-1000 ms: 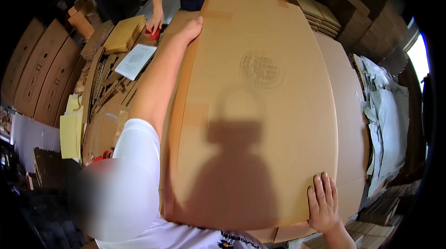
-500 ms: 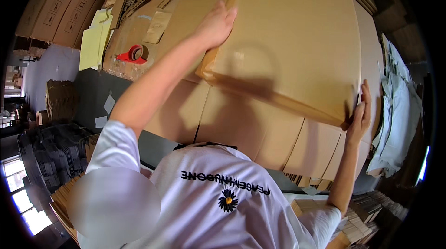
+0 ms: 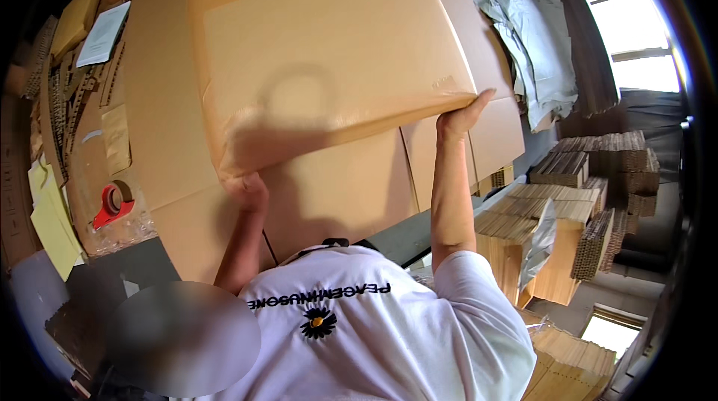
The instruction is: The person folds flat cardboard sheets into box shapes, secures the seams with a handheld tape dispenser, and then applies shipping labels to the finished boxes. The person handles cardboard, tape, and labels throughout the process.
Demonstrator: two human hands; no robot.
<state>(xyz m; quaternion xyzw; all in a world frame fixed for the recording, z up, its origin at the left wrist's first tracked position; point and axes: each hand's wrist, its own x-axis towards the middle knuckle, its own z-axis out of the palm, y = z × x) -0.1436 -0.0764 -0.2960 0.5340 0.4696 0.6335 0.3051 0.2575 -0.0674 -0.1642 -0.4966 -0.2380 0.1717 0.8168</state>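
Observation:
A large, flat cardboard box [image 3: 336, 34] lies in front of me, with brown tape along its left and near edges. My left hand [image 3: 247, 190] is closed at its near left corner; the fingertips are partly hidden in shadow. At the near right corner, my right hand [image 3: 458, 121] grips the box from below, its thumb up along the side. Under the box are flat cardboard sheets [image 3: 344, 184] with crease lines, which reach past its near edge.
Left of the box are a red tape dispenser [image 3: 112, 206], cardboard strips [image 3: 63, 109], a white paper [image 3: 103, 33] and yellow sheets [image 3: 51, 203]. Grey crumpled wrapping [image 3: 535, 42] hangs at the far right. Stacked cardboard [image 3: 538, 218] stands at the right.
My left hand has gone from the box's left edge down to its near left corner. The box has turned, its near right corner now farther from me. The view has swung right.

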